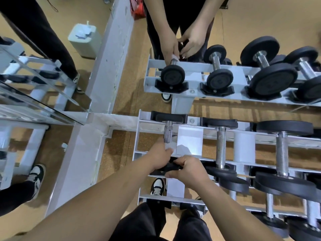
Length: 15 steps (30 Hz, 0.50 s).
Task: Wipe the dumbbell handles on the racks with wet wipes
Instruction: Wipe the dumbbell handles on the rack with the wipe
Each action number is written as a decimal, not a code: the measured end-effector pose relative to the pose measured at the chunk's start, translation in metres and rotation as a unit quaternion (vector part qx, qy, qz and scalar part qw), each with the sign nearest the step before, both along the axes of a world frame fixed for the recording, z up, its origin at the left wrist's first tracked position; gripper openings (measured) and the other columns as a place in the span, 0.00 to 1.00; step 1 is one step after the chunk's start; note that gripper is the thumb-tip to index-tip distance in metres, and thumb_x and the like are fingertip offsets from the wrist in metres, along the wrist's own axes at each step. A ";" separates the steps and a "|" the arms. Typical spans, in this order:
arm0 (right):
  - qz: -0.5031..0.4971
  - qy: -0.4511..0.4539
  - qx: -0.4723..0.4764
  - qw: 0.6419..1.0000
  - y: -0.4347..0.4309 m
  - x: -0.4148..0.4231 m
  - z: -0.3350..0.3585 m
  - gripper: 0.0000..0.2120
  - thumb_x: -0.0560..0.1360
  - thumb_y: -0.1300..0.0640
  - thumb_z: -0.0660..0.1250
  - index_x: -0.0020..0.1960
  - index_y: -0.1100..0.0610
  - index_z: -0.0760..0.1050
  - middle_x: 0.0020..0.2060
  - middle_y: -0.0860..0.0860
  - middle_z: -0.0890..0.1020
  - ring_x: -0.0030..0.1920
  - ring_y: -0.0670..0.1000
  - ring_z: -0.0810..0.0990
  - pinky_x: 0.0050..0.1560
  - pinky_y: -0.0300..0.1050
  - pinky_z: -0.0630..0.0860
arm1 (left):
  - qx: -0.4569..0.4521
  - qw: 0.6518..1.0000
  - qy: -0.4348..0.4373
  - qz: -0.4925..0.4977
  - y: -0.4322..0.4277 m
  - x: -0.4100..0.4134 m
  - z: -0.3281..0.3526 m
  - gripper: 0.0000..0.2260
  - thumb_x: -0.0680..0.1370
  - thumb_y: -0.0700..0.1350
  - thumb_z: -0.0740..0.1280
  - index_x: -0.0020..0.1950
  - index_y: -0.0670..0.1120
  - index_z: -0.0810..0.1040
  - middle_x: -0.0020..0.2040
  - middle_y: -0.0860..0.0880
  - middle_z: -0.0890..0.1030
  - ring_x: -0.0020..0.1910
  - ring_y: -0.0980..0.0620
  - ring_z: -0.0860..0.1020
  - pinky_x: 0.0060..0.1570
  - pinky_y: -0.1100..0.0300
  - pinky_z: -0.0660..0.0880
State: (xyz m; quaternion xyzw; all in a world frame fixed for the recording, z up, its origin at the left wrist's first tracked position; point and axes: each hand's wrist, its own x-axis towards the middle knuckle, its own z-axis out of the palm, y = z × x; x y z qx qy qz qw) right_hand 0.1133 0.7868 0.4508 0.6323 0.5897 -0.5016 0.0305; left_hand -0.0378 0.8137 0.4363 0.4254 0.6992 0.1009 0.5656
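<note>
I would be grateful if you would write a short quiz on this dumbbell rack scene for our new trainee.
1. True or false: the left hand grips the leftmost dumbbell's handle through a wet wipe.
2. What does the right hand hold? A) a spray bottle B) that dumbbell's near black head C) a towel
3. How many hands touch the neighbouring dumbbell to the right?
Key: 1 true; 2 B; 3 zero.
</note>
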 end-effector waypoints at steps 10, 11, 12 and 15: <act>-0.358 0.331 -0.162 0.858 0.019 0.058 0.063 0.17 0.79 0.48 0.72 0.63 0.57 0.81 0.58 0.56 0.86 0.59 0.56 0.85 0.64 0.56 0.80 | 0.011 0.943 -0.255 0.212 -0.002 0.046 0.085 0.13 0.81 0.44 0.69 0.65 0.43 0.77 0.55 0.41 0.85 0.50 0.45 0.84 0.48 0.53 0.79; -0.362 0.367 -0.179 0.838 0.022 0.065 0.068 0.20 0.80 0.46 0.70 0.65 0.57 0.80 0.59 0.57 0.85 0.61 0.57 0.84 0.67 0.57 0.77 | -0.048 0.902 -0.347 0.250 -0.002 0.059 0.087 0.17 0.81 0.45 0.69 0.68 0.41 0.76 0.55 0.40 0.85 0.50 0.44 0.84 0.47 0.53 0.80; -0.365 0.398 -0.196 0.819 0.023 0.076 0.073 0.22 0.80 0.44 0.68 0.67 0.58 0.79 0.61 0.57 0.85 0.63 0.57 0.82 0.69 0.57 0.75 | -0.085 0.870 -0.402 0.272 -0.001 0.074 0.090 0.19 0.82 0.46 0.67 0.70 0.39 0.75 0.54 0.40 0.84 0.49 0.45 0.84 0.45 0.54 0.80; -0.361 0.464 -0.245 0.771 0.023 0.114 0.073 0.25 0.80 0.46 0.68 0.71 0.60 0.76 0.65 0.59 0.82 0.68 0.56 0.79 0.73 0.55 0.71 | -0.106 0.837 -0.463 0.271 -0.003 0.111 0.093 0.20 0.84 0.52 0.65 0.68 0.38 0.77 0.55 0.39 0.82 0.52 0.45 0.82 0.48 0.53 0.82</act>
